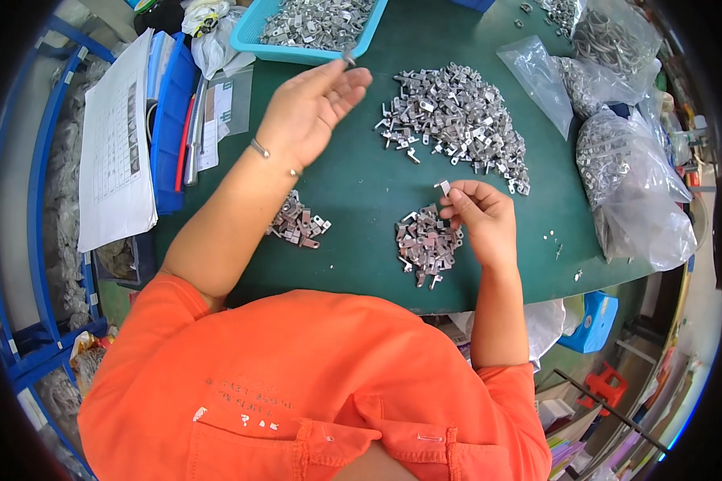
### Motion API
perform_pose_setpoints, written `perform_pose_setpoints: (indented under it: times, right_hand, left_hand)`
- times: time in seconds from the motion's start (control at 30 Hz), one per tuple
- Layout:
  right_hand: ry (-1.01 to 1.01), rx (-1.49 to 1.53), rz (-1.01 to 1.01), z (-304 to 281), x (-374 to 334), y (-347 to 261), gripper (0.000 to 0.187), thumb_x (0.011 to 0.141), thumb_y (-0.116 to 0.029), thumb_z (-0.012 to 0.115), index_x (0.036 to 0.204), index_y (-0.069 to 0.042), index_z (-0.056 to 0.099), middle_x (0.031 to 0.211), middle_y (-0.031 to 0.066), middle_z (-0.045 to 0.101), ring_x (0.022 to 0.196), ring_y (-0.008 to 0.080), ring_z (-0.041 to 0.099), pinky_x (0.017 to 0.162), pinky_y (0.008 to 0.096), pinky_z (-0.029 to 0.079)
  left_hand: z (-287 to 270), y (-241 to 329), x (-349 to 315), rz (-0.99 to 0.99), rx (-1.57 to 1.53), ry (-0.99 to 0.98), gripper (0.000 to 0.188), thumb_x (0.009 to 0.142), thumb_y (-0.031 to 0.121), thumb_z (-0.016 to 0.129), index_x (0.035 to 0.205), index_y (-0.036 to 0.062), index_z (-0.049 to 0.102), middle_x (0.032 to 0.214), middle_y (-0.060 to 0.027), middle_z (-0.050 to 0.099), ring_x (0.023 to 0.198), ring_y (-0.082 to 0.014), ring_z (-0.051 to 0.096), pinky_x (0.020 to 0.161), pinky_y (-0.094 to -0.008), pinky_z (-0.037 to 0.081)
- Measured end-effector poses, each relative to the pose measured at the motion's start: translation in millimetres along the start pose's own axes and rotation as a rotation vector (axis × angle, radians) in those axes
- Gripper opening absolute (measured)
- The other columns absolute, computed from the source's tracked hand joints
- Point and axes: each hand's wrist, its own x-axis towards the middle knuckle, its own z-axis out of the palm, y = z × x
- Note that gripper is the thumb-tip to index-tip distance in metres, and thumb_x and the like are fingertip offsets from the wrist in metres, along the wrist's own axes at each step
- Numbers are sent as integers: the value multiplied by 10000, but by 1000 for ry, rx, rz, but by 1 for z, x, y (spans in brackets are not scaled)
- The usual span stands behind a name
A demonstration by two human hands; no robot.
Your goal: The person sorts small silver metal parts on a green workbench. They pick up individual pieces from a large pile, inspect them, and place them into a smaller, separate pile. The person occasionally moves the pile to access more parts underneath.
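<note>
My left hand (pixel 317 108) reaches out to the near edge of a light blue plastic basket (pixel 289 54), its fingers stretched and slightly apart. A small dark metal piece (pixel 349 58) is right at the fingertips, over the rim; whether it still touches them is hard to see. Inside the basket lie many small metal fittings (pixel 317 24). Between thumb and fingers, my right hand (pixel 483 212) pinches a small metal bracket (pixel 444 187). Below it sits a small pile of brackets (pixel 427 244). Another small pile (pixel 298 223) lies beside my left forearm.
A large heap of metal brackets (pixel 457 116) covers the middle of the green table (pixel 353 272). Clear plastic bags of metal parts (pixel 618 160) stand along the right side. On the left are a blue bin (pixel 172 120) and paper sheets (pixel 116 152).
</note>
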Motion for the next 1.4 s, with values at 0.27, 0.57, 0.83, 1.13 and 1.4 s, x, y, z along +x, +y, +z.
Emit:
perform_pose_setpoints:
  times: [0.27,0.57,0.83,1.13,1.4]
  right_hand:
    - [-119,134,-109,13,-11,-5,89,886,-14,606,944,36,651,823,71,671,684,103,635,593,219,511]
    - [28,-679,-662,28,26,-2,115,800,25,593,906,1,630,884,168,628,768,334,620,700,367,508]
    - [-195,-280,-44,22,44,-8,155,859,-124,650,889,27,667,742,30,633,607,90,561,534,251,447]
    - [-301,-253,-429,18,-7,-20,77,777,58,640,837,15,663,830,94,670,698,144,641,634,243,519]
    - [-220,-808,-706,29,35,-23,177,758,40,604,926,-4,632,897,142,604,814,350,615,710,384,514]
  left_hand:
    - [29,-44,-60,-369,405,-195,215,902,137,622,1059,-7,589,883,-79,649,749,-145,643,637,-260,532]
    - [-7,-15,-90,650,1226,-245,162,684,-106,677,775,21,635,867,-96,661,844,-231,645,717,-295,515]
    - [-40,9,-113,556,1489,-252,94,702,-24,689,773,15,640,887,-95,654,827,-245,614,733,-331,494]
    - [23,-45,-91,-152,534,-242,187,848,27,664,1024,-13,615,907,-41,636,788,-85,621,688,-215,505]
    - [7,-88,-88,617,1251,-564,142,736,5,687,867,22,635,865,-96,621,849,-286,596,753,-349,494]
